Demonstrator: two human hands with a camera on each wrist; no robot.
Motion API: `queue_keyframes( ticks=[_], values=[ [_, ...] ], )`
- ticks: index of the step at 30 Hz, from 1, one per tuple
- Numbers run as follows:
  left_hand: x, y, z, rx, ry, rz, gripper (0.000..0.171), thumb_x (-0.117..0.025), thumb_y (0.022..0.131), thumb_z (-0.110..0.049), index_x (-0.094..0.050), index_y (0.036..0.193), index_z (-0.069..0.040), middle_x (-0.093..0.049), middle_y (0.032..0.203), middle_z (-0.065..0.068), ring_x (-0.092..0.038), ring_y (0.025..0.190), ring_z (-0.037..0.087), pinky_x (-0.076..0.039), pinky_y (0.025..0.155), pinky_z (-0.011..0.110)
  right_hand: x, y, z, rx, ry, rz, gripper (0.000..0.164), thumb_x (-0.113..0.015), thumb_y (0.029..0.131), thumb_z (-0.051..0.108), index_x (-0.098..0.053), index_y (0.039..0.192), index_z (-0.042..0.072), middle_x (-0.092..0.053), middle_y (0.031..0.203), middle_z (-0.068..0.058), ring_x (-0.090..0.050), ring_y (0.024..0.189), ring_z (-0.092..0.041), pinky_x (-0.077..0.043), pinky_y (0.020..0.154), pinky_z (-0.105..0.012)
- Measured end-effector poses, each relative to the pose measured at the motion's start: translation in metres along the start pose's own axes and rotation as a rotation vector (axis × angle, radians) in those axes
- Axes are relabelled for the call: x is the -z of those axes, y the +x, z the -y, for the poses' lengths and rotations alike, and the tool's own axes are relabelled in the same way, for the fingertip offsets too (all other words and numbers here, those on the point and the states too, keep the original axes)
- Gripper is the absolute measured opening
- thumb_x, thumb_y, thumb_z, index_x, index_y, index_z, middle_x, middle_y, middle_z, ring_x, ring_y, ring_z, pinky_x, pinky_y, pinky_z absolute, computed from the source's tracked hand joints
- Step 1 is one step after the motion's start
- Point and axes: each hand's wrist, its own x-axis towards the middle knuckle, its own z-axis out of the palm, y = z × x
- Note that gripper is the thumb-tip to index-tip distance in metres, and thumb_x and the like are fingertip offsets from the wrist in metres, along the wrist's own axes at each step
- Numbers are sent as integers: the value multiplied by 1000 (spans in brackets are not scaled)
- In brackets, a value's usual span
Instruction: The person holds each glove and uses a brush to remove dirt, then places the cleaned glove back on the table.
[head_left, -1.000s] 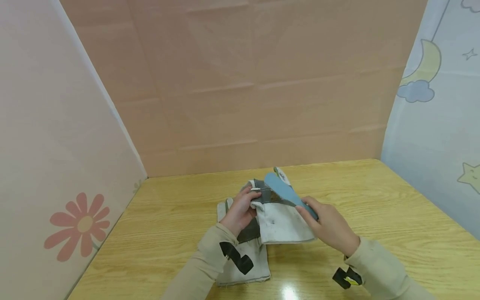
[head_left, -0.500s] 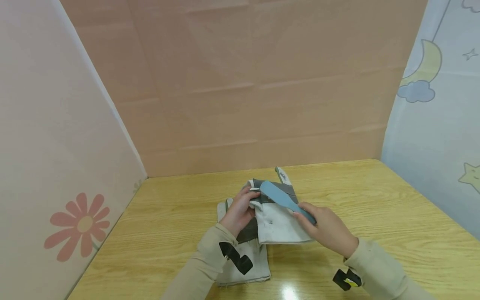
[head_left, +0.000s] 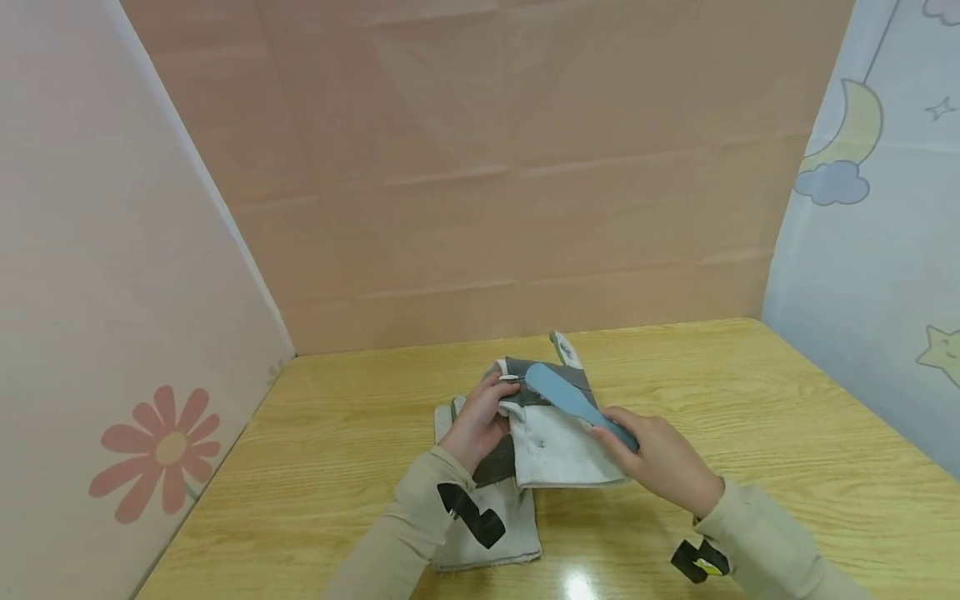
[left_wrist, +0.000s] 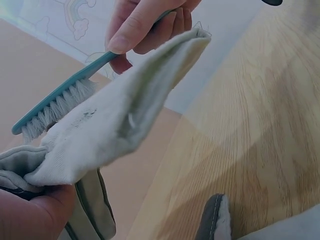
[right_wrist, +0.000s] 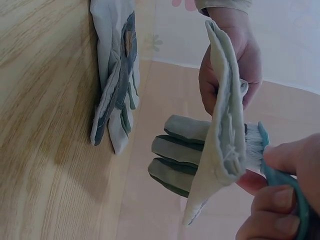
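My left hand grips a white and grey work glove at its side, holding it above the table with the cuff toward me. In my right hand is the handle of a blue brush, thumb and fingers curled round it. White bristles show under the brush head in the left wrist view, right at the glove's grey and white face. The held glove's fingers stick out beyond the cuff in the right wrist view. A second work glove lies on the table below, partly hidden by my left hand and sleeve.
The wood-grain table runs back to a tan backdrop. A pale panel with a pink flower stands on the left, and a panel with a moon and stars on the right. Black wrist mounts sit at the sleeves.
The brush has come down and toward me onto the held glove's grey part, then shifted slightly right. The glove tilted a little with it; my left hand stays almost still.
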Motion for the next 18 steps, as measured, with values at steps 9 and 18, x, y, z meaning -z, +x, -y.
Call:
queue_keyframes(
  ticks=[9,18],
  values=[
    [0,-2,-1,7,3,13,65,-39,98,-8,-1,150,-7,-30,148,20,-51,117,22,-39,100,38,-1,0,-1,-3,-13,4,39,-54,95,24,-58,118,-7,-68,76,-3,-51,55,5,-49,62,-24],
    [0,-3,-3,-12,27,1,64,-40,98,-10,-4,150,-6,-50,120,11,-50,70,3,-39,69,23,1,0,-2,-39,-22,19,41,-54,95,26,-58,120,-6,-68,78,-5,-43,51,3,-40,56,-20]
  ],
)
